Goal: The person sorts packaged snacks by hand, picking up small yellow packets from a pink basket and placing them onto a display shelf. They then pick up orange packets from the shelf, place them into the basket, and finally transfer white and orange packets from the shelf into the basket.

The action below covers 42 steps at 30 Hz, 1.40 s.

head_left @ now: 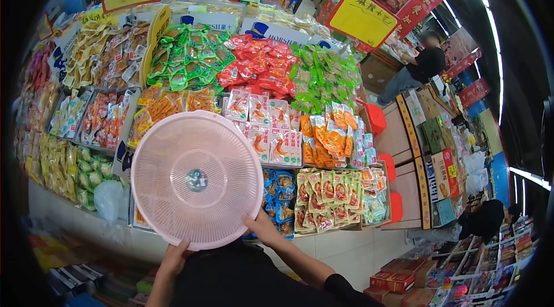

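Note:
A round pink plastic mesh basket (167, 157) is held up in front of me, its inside facing the camera. My left hand (175, 256) grips the near rim at the lower left, with the fingertips over the edge. At the lower right of the rim, my right hand (264, 228) has hold of it too, its fingers partly hidden behind the basket. A dark patch shows through the centre of the mesh. The basket overlaps part of the snack display, whose blue packets (284, 191) and reddish-brown snack packets (324, 196) lie just right of it.
Sloping bins carry green packets (189, 56), red packets (262, 63) and white packets (270, 128). A yellow sign (363, 17) rises above them. Red stools or bins (376, 119) line the display's right side. One person (430, 62) stands back right; another (486, 218) is lower right.

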Motion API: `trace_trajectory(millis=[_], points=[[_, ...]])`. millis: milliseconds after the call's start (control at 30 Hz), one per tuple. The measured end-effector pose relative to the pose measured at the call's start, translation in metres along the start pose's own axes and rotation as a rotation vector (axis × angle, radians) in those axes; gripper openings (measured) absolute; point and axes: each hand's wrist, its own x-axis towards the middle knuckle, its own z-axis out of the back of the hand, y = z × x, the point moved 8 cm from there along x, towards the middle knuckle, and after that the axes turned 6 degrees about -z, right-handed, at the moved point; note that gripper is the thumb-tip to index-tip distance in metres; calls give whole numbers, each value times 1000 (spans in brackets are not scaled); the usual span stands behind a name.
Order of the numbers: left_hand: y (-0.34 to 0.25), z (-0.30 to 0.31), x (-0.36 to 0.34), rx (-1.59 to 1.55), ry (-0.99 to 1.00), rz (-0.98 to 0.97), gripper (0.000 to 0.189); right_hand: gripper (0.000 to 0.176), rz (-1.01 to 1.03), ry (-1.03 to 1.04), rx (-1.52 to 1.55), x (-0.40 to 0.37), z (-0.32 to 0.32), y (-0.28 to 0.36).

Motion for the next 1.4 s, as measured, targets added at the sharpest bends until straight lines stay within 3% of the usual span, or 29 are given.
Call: trace_trajectory(millis=[67, 100, 233, 433, 567, 633, 800, 867, 1000, 1400], points=[[10, 17, 9, -28, -71, -52, 56, 44, 160, -33, -36, -2, -12, 12], [7, 22, 10, -61, -97, -82, 55, 44, 79, 9, -28, -1, -17, 9], [-18, 34, 6, -113, -166, -104, 57, 45, 64, 38, -28, 4, -39, 17], [-54, 76, -17, -229, -216, -144, 58, 62, 77, 181, 55, 8, -98, 25], [-102, 131, -46, -296, -377, -304, 51, 51, -24, 380, 122, 19, -141, 2], [-133, 167, -62, -316, -454, -375, 49, 42, -14, 289, -98, 20, -158, 2], [-205, 246, -97, -318, -537, -673, 41, 36, -23, 346, -183, 26, -210, -11], [-217, 277, -112, -320, -666, -741, 38, 34, 22, 374, -275, 27, -230, -13], [-221, 315, -117, -373, -752, -730, 34, 33, 26, 368, -380, 28, -257, -13], [-222, 308, -37, -334, -478, -408, 32, 32, 15, 222, -396, 25, -288, -24]])
